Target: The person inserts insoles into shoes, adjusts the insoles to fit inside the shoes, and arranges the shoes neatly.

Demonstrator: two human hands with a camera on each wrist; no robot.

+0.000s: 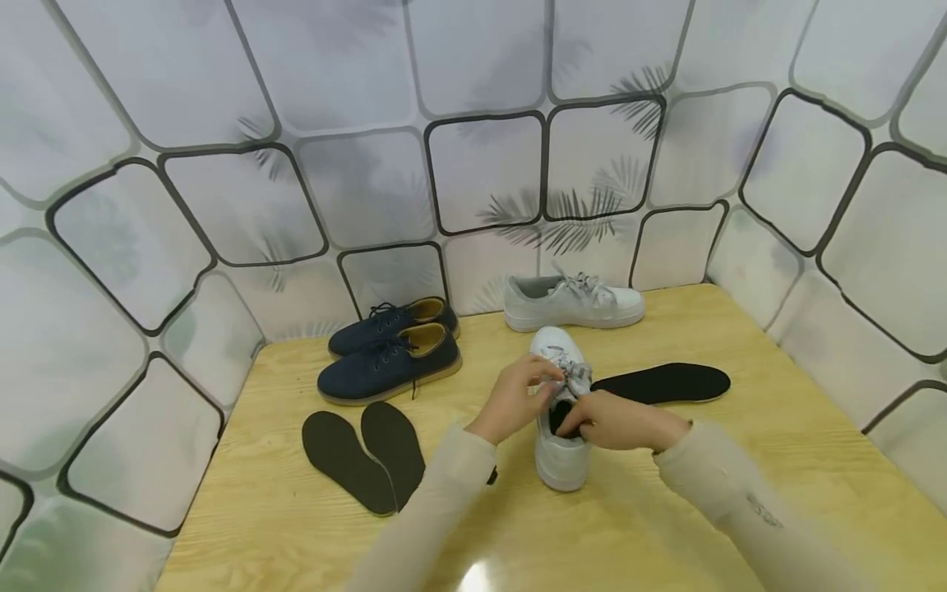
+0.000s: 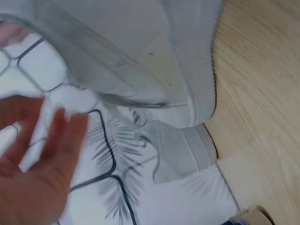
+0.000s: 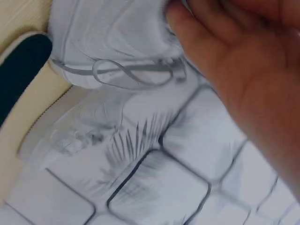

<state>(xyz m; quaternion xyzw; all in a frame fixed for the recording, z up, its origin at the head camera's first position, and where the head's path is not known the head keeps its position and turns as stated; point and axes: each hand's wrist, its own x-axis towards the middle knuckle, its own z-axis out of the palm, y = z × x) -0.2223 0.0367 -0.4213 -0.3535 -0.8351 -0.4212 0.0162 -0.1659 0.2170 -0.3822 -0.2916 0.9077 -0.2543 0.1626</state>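
A white lace-up sneaker point(image 1: 561, 464) stands upright on the table between both hands, its toe pointing away and its heel towards me. Dark material, like an insole point(image 1: 558, 417), shows inside its opening. My right hand point(image 1: 617, 419) reaches over the heel collar from the right with fingers down in the opening; in the right wrist view the fingertips are hidden, so I cannot tell whether they pinch or press. Beside the laces point(image 1: 573, 376) is my left hand point(image 1: 518, 396), fingers loosely bent. The left wrist view shows that hand point(image 2: 42, 164) with nothing in its grasp, next to the shoe.
A black insole point(image 1: 666, 383) lies right of the shoe. The other white sneaker point(image 1: 577, 304) stands behind, along the patterned backdrop point(image 1: 488, 173). Two navy shoes point(image 1: 392, 363) stand at the back left, with dark insoles point(image 1: 344, 460) in front of them on the wooden table point(image 1: 259, 493).
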